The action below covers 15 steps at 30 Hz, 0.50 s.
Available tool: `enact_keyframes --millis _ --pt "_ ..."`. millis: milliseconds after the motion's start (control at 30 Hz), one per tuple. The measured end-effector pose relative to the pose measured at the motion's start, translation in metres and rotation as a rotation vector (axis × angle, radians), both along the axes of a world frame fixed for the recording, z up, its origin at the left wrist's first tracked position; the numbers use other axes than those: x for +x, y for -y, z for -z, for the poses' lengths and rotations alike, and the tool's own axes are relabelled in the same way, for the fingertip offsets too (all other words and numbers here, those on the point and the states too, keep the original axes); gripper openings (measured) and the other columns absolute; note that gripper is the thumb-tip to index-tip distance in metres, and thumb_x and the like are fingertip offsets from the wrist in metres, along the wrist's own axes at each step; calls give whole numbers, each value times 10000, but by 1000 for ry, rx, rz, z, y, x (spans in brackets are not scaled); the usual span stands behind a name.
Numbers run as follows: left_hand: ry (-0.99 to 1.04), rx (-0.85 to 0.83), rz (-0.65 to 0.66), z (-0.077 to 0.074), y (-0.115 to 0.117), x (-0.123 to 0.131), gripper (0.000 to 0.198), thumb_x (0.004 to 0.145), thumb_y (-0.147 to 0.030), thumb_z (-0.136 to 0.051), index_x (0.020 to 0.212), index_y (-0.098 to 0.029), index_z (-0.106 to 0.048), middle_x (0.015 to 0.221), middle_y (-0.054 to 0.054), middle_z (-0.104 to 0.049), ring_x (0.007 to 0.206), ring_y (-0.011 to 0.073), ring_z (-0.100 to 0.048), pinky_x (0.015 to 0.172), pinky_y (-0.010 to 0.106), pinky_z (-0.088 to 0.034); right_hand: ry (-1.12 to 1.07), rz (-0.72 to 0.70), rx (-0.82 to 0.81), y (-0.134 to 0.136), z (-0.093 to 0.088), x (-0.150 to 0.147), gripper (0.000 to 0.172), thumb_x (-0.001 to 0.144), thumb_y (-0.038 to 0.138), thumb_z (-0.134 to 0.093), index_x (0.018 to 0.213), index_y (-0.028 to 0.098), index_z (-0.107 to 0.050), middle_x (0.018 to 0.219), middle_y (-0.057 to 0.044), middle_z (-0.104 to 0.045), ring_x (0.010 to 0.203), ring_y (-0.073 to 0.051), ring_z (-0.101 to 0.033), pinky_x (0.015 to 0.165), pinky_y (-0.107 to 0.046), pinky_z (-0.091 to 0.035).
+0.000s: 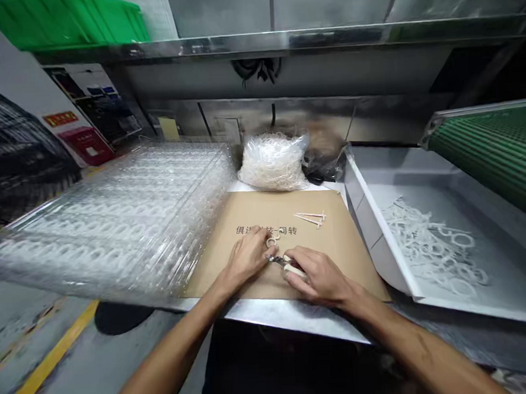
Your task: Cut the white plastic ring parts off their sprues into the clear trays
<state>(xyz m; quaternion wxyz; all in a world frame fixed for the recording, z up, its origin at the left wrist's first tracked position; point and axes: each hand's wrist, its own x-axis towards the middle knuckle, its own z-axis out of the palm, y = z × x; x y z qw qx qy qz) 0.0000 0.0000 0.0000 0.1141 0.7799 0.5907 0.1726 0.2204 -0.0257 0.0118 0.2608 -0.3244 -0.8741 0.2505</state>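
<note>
My right hand (319,275) is closed around the pale handles of a pair of cutting pliers (294,270). Their dark metal jaws point left, close to the fingertips of my left hand (249,252). Those fingers pinch a small off-white plastic ring part (271,241) just above the cardboard sheet (254,206). Beyond my hands, a few thin pale plastic sprue sticks (309,218) lie on the cardboard. My left fingers partly cover the printed characters on the sheet.
Stacked clear trays (125,205) of white parts stand left. A clear bag (273,160) of pale pieces sits behind the cardboard. On the right, a white bin (402,280) holds loose white ring parts, beside a green ribbed belt (496,147). A metal shelf (280,41) crosses above.
</note>
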Motion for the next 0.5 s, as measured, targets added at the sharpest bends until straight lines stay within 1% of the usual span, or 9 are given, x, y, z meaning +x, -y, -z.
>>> enact_keyframes --millis 167,267,367,433,500 --pt "48 4 -45 4 3 0 238 902 -341 -574 1095 -206 -614 1078 64 -617 977 238 -635 834 348 -487 -20 63 -68 -3 -3 2 208 964 317 -496 1092 181 -589 917 -68 -639 805 -213 -585 761 -329 -443" --pt "95 41 -41 5 4 -2 195 909 -340 -572 1038 -205 -628 1017 54 -621 942 229 -628 817 347 -486 -41 104 -123 -3 -9 1 205 981 322 -490 1098 184 -587 943 -61 -651 837 -210 -595 788 -329 -439" --pt "207 115 -24 4 4 -5 155 912 -307 -587 1009 -194 -628 929 32 -626 847 191 -615 781 320 -483 -54 126 -192 -2 -16 1 200 1008 325 -468 1066 187 -599 903 -35 -645 817 -190 -591 764 -309 -430" --pt "300 186 -28 2 5 -8 150 912 -280 -597 1025 -184 -620 882 17 -626 759 156 -596 739 295 -480 -55 125 -241 -2 -20 0 211 1023 331 -451 1035 189 -607 844 -10 -629 761 -167 -576 718 -286 -420" --pt "368 277 -24 -1 8 -9 160 909 -257 -605 1046 -175 -613 856 10 -622 707 134 -575 710 278 -477 -67 121 -323 0 -23 1 228 1032 341 -439 1031 191 -610 794 10 -603 705 -147 -548 674 -267 -407"
